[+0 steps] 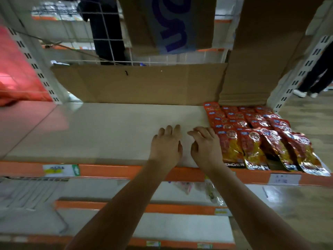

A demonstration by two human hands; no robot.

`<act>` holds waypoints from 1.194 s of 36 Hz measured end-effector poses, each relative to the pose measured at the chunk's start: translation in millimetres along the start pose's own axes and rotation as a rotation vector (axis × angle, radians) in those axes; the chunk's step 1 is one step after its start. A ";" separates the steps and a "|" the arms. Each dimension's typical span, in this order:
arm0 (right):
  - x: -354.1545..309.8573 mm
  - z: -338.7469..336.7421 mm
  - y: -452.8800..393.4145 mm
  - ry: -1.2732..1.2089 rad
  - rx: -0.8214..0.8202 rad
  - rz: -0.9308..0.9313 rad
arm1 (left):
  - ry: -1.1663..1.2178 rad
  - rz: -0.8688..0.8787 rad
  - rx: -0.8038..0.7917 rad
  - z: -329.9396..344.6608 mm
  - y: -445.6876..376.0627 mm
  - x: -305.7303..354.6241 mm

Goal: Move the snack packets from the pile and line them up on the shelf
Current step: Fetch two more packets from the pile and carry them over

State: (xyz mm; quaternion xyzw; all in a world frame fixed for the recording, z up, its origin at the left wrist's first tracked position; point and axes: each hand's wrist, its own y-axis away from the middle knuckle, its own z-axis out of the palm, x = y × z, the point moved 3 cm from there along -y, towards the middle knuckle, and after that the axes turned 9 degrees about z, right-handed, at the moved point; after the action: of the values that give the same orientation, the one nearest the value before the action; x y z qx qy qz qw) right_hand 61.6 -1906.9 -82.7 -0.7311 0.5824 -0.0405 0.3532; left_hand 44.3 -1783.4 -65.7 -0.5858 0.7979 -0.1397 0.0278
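Both hands hovered empty over the shelf (108, 130), the left hand (166, 143) flat, the right hand (204, 145) loosely curled. Snack packets (252, 134) lay in overlapping rows just beyond the right hand, so the next row probably belonged on the bare patch beneath.

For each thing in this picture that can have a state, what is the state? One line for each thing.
Left hand: open, empty, over the bare shelf.
Right hand: open, fingers loosely bent, holding nothing, beside the packets.
Packets: lying flat in overlapping rows at the shelf's right end.
Shelf: bare on the left and in the middle.
Cardboard: flattened, standing against the back of the shelf.
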 end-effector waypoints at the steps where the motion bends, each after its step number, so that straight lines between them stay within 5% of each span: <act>1: -11.3 5.1 -1.0 0.013 -0.006 -0.020 | -0.007 -0.010 0.014 -3.6 5.2 -11.4; 25: -437.0 166.9 12.6 -0.231 -0.224 -0.190 | -0.104 -0.288 0.247 -116.1 222.9 -392.5; 43: -621.3 309.5 -26.4 -0.241 -0.460 -0.292 | -0.183 -0.469 0.320 -141.2 281.4 -611.7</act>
State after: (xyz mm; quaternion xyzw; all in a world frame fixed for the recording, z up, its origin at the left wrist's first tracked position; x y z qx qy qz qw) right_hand 31.1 -1213.0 -80.3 -0.8675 0.4187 0.1292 0.2356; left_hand -55.0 -1102.7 -75.2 -0.7526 0.6026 -0.2129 0.1586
